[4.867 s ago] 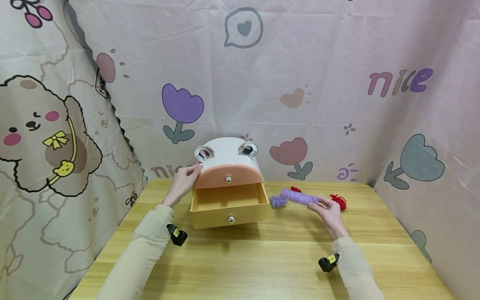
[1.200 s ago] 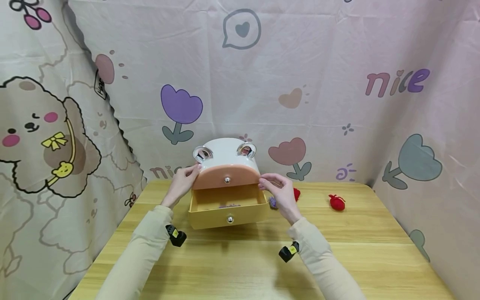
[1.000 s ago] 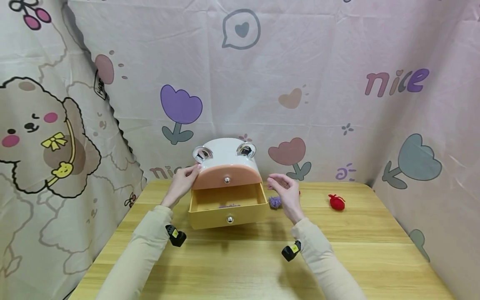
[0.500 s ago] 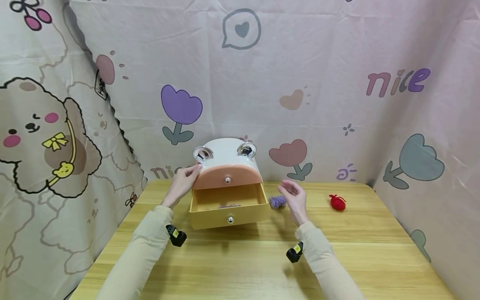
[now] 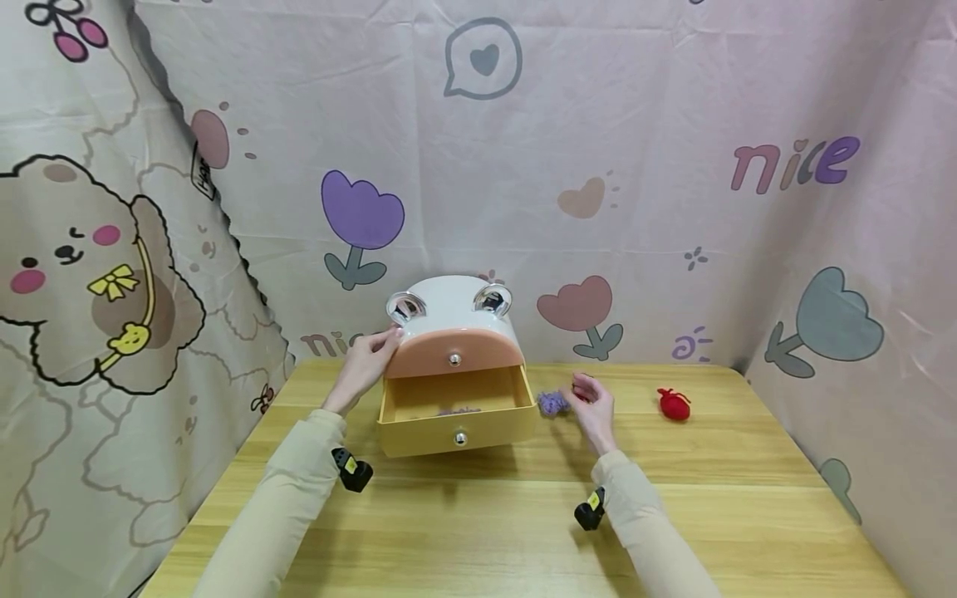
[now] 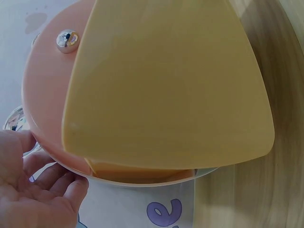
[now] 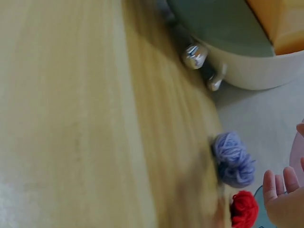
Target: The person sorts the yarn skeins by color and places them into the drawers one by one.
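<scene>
A frog-shaped drawer box [image 5: 459, 295] stands at the back, white on top with a salmon upper drawer. Its yellow lower drawer [image 5: 493, 430] is pulled out, and a bit of lavender yarn [image 5: 458, 411] shows inside. My left hand [image 5: 366, 365] holds the box's left edge by the upper drawer. Right of the box, my right hand [image 5: 593, 411] hovers by a purple yarn skein [image 5: 552, 404], fingers loosely bent and holding nothing. In the right wrist view a red yarn bundle [image 7: 244, 210] lies beside the purple one; my right hand mostly hides it in the head view.
Another red yarn bundle [image 5: 674, 405] sits farther right on the wooden table [image 5: 478, 531]. Printed cloth [image 5: 658, 108] hangs behind the table and along both sides.
The right hand carried a lavender skein earlier; lavender yarn now shows in the drawer. Lately that hand has moved right and down, from the box's side toward the yarn. The left hand stays put.
</scene>
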Available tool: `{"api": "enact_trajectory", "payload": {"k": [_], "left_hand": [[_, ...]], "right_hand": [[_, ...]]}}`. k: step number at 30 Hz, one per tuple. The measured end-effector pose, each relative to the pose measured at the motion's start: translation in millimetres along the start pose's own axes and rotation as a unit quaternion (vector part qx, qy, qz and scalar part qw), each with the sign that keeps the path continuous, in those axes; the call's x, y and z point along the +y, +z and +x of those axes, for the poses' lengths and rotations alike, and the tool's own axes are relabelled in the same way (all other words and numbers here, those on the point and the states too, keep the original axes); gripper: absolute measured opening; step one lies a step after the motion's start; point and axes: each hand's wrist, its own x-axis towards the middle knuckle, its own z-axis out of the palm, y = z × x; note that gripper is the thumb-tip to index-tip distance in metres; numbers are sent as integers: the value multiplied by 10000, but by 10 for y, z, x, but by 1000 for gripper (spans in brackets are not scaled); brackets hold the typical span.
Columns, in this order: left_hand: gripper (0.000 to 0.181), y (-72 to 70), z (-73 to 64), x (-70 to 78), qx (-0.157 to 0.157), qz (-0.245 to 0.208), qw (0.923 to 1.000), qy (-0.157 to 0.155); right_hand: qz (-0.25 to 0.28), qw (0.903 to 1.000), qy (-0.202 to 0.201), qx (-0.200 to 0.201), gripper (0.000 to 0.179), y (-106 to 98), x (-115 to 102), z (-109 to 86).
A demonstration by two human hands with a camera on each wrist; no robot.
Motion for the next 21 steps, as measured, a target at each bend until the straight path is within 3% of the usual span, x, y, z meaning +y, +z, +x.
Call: {"api": "enact_trajectory", "payload": {"k": [9, 21], "left_hand": [[61, 3, 6, -2, -15, -10, 10000, -32], [60, 8, 11, -20, -34, -43, 10000, -13]], "right_hand": [[-337, 9988, 157, -320, 48, -13, 117, 4], [-558, 9964, 453, -444, 54, 8, 218, 41]]}}
